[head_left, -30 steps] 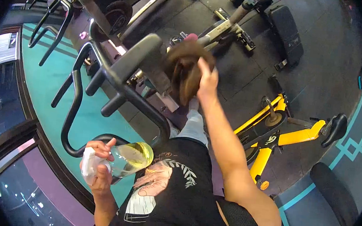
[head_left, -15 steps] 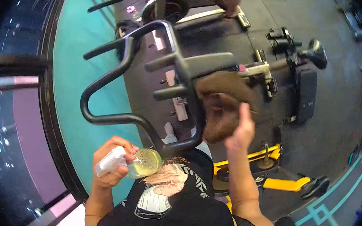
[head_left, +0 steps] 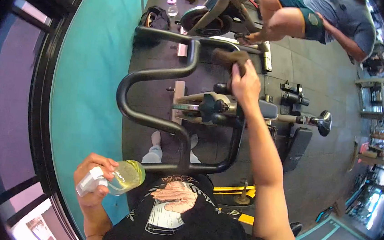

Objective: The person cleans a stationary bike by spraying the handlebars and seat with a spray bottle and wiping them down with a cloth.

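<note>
My left hand (head_left: 91, 167) is closed round the neck of a spray bottle (head_left: 128, 176) with a white trigger head and yellowish liquid inside, held tilted on its side in front of my shirt. With my arm stretched forward, my right hand (head_left: 247, 87) grips a brown cloth (head_left: 230, 58) at the far right corner of the black handlebar (head_left: 131, 110) of an exercise bike. The cloth seems to touch the bar there, partly hidden by my fingers. Below the bar lies the bike's console (head_left: 212, 107).
Beyond the handlebar stands another exercise bike (head_left: 207, 21), with a person (head_left: 296, 21) beside it. A bottle (head_left: 172, 7) and a black bag (head_left: 156, 19) are on the floor near the teal wall (head_left: 85, 88). Nearer me, right, is a yellow-framed machine (head_left: 236, 189).
My right hand with the cloth has moved forward to the bar's far corner. The view has shifted, the spray bottle sits farther left, and the other person shows more fully.
</note>
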Demonstrator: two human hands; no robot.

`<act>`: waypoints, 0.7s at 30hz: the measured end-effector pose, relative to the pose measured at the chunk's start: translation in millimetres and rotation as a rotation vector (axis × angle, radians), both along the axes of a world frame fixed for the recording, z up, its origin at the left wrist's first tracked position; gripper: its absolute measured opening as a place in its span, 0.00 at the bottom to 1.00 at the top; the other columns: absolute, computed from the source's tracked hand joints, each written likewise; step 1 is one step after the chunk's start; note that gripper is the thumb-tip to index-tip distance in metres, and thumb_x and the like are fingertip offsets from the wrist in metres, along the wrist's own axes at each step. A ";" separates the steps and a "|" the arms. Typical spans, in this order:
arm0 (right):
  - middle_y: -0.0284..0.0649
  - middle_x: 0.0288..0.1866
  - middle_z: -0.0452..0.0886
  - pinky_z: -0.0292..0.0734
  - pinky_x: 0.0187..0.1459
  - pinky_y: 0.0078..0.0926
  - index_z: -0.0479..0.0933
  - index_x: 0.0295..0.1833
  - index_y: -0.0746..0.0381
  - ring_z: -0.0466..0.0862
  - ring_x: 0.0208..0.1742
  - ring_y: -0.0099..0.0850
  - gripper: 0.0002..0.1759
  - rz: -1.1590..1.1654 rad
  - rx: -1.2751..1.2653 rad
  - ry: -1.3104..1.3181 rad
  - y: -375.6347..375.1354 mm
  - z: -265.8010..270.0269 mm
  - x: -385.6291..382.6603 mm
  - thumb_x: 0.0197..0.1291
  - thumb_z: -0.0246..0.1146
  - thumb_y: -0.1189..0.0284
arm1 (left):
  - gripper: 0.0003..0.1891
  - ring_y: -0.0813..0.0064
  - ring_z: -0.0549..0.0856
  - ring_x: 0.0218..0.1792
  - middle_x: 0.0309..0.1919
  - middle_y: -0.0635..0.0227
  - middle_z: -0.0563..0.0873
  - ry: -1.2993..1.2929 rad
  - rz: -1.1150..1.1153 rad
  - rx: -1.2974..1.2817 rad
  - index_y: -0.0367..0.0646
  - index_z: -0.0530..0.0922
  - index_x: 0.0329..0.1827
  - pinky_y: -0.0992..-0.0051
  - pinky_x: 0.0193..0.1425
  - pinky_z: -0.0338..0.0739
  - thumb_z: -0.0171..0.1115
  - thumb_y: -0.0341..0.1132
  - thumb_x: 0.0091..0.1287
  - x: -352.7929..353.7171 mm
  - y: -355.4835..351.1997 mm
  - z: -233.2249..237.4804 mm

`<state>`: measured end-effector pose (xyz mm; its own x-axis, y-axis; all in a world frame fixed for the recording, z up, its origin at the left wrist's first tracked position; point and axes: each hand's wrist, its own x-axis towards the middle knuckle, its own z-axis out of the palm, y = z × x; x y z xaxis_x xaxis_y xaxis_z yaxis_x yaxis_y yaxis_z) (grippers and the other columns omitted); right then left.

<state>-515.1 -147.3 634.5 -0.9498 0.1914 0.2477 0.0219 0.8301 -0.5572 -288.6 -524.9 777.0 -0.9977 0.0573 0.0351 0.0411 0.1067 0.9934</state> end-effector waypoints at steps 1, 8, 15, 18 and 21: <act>0.60 0.69 0.75 0.74 0.66 0.50 0.79 0.59 0.64 0.79 0.63 0.60 0.24 -0.015 0.062 -0.067 0.9 -0.1 -23.1 0.72 0.59 0.55 | 0.30 0.68 0.84 0.36 0.38 0.59 0.82 -0.005 0.074 -0.015 0.37 0.83 0.35 0.59 0.51 0.83 0.74 0.62 0.61 4.6 -2.8 -2.3; 0.53 0.53 0.87 0.77 0.60 0.47 0.83 0.60 0.53 0.84 0.58 0.53 0.22 -0.027 0.017 -0.163 32.9 -29.2 -122.2 0.70 0.59 0.52 | 0.30 0.69 0.83 0.37 0.37 0.62 0.80 -0.046 0.314 0.008 0.38 0.82 0.35 0.59 0.50 0.83 0.72 0.62 0.62 29.7 -1.9 -8.8; 0.62 0.46 0.85 0.77 0.54 0.49 0.82 0.57 0.62 0.84 0.53 0.59 0.24 0.008 0.056 -0.242 76.7 -10.3 -15.4 0.70 0.61 0.52 | 0.30 0.74 0.81 0.35 0.38 0.62 0.80 -0.060 0.156 0.035 0.36 0.82 0.36 0.60 0.51 0.83 0.72 0.60 0.63 -4.4 -22.3 -18.0; 0.62 0.42 0.85 0.78 0.49 0.47 0.81 0.55 0.64 0.84 0.48 0.61 0.25 -0.140 -0.057 -0.209 48.1 33.4 55.6 0.71 0.61 0.52 | 0.27 0.75 0.82 0.36 0.40 0.62 0.82 -0.063 -0.025 0.067 0.35 0.83 0.39 0.64 0.49 0.83 0.72 0.57 0.65 -36.6 -51.5 -32.1; 0.60 0.55 0.84 0.74 0.61 0.44 0.80 0.60 0.62 0.82 0.60 0.55 0.23 -0.365 -0.197 -0.221 -19.9 34.5 112.3 0.72 0.61 0.55 | 0.23 0.73 0.83 0.37 0.40 0.61 0.83 -0.029 -0.264 0.007 0.35 0.83 0.40 0.67 0.45 0.82 0.73 0.51 0.66 -78.2 -93.6 -36.1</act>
